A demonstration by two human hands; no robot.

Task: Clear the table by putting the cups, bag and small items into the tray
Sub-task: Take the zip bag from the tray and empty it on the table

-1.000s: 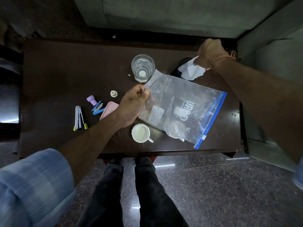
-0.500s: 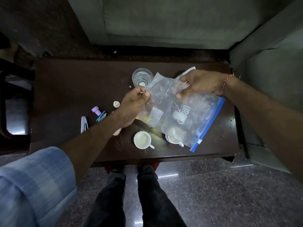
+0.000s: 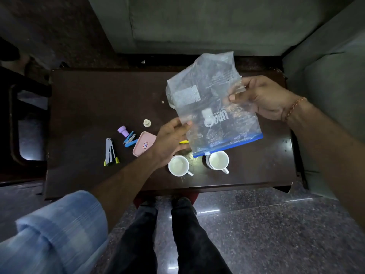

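You hold the clear bag (image 3: 213,107) in the air above the table (image 3: 94,99), toward its right side; your right hand (image 3: 262,97) pinches its right edge, your left hand (image 3: 169,141) pinches its left edge; two white cups (image 3: 178,165) stand near the front edge; a pink case (image 3: 143,143) lies left of your left hand.
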